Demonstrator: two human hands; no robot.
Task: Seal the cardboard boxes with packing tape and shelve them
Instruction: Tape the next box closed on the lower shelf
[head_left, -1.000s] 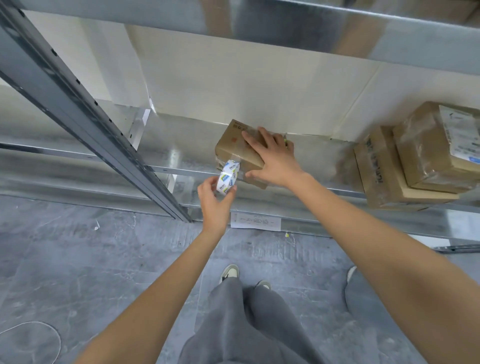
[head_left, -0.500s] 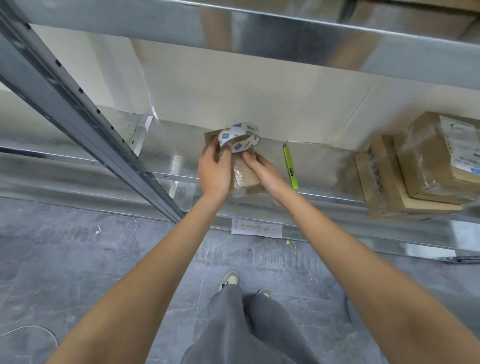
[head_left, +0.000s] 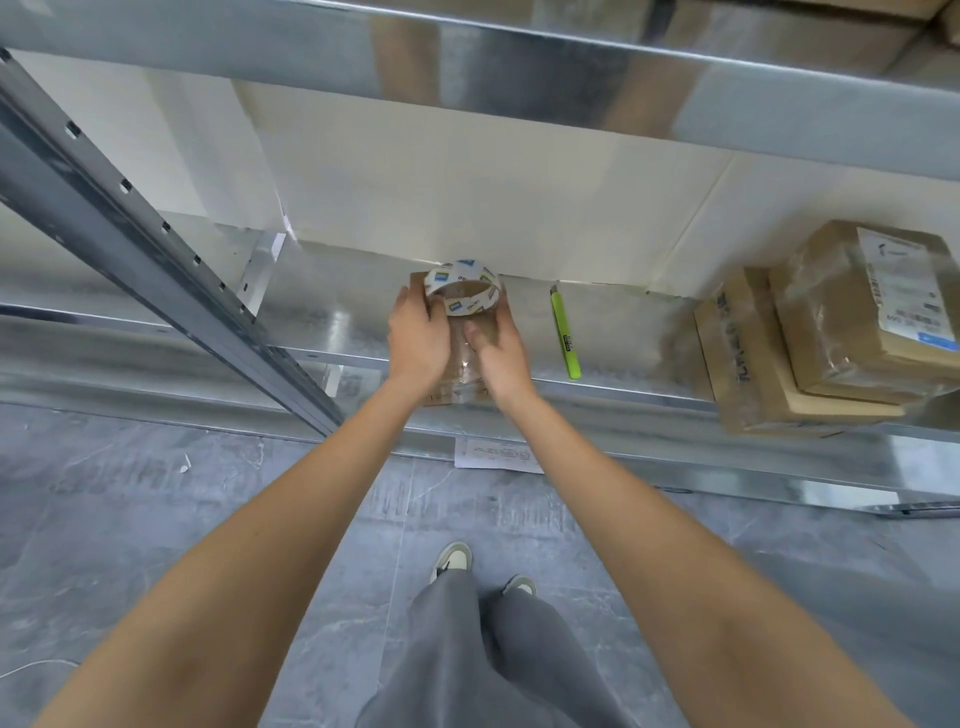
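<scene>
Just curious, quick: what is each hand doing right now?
Left hand: grips the tape roll.
Right hand: open, fingers pressing tape onto the box.

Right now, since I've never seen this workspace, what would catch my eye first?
First, the two hands at centre: the left hand grips a white printed roll of packing tape over a small brown cardboard box on the metal shelf, while the right hand presses the box top. Just right lies a bright green utility knife, and at far right a stack of taped cardboard boxes.
</scene>
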